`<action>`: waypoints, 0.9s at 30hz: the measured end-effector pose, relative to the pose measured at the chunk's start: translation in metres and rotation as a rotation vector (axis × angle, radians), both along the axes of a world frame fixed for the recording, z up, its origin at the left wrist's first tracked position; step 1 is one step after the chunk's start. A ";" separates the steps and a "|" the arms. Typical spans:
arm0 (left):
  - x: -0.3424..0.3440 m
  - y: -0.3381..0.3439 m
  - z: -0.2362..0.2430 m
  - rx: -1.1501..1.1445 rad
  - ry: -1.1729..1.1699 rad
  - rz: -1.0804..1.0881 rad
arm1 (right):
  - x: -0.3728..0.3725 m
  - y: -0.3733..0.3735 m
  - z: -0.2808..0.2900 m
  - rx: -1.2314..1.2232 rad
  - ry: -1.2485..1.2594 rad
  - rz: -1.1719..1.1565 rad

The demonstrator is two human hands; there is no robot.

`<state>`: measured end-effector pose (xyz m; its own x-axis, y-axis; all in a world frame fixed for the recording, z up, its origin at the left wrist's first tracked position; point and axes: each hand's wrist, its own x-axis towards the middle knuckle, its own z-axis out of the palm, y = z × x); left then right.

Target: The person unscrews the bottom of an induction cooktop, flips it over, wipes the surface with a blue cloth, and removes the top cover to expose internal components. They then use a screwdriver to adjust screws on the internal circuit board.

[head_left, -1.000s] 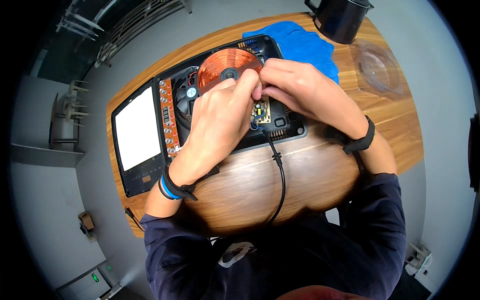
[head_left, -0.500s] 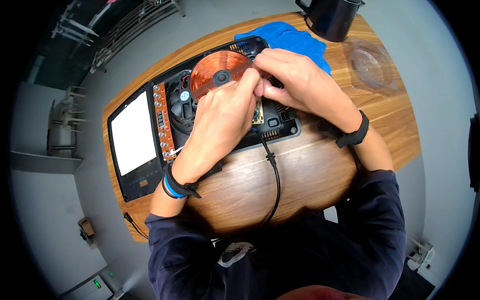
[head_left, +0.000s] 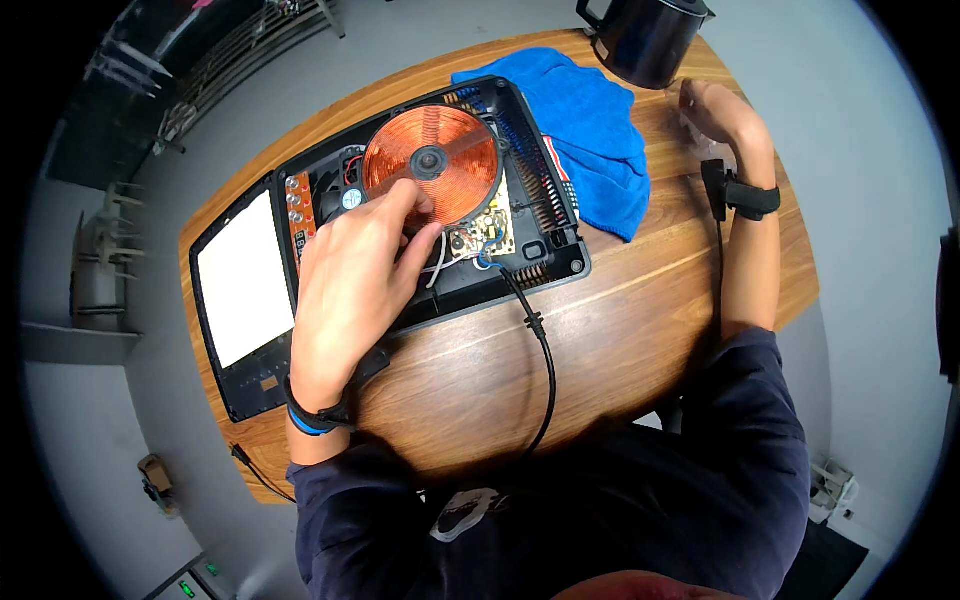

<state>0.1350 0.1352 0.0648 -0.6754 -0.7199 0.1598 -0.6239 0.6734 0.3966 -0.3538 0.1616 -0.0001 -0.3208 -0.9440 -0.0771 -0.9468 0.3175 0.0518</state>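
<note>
An opened induction cooker base point(head_left: 585, 262) lies on the table, with a round copper coil point(head_left: 468, 178) over its inside parts. My left hand point(head_left: 360, 265) is closed at the coil's near left edge, thumb and curled fingers against it. White wires point(head_left: 438, 262) run beside the thumb to a small circuit board point(head_left: 490, 228). Off to the far right, my right hand point(head_left: 725, 115) bends down over a clear plastic container point(head_left: 712, 148). Its fingertips are hidden, so what they touch does not show.
A blue cloth point(head_left: 600, 150) lies right of the cooker base, near a dark kettle point(head_left: 648, 40). The panel with a white sheet point(head_left: 243, 280) lies at left. A black power cord point(head_left: 551, 370) runs to the table's near edge. Another cord point(head_left: 255, 465) hangs at the left corner.
Both hands were together at the coil's right edge. My right hand has moved away to the clear container; my left hand has shifted left and down along the coil, uncovering the circuit board.
</note>
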 end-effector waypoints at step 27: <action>0.095 -0.053 0.000 -0.036 -0.154 0.256 | 0.037 0.018 0.037 -0.154 -0.234 0.143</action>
<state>0.2304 0.0824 0.0651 -0.4907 -0.8658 0.0979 -0.8262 0.4980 0.2634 -0.3173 0.1798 0.0366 -0.1744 -0.9846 0.0141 -0.9630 0.1676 -0.2111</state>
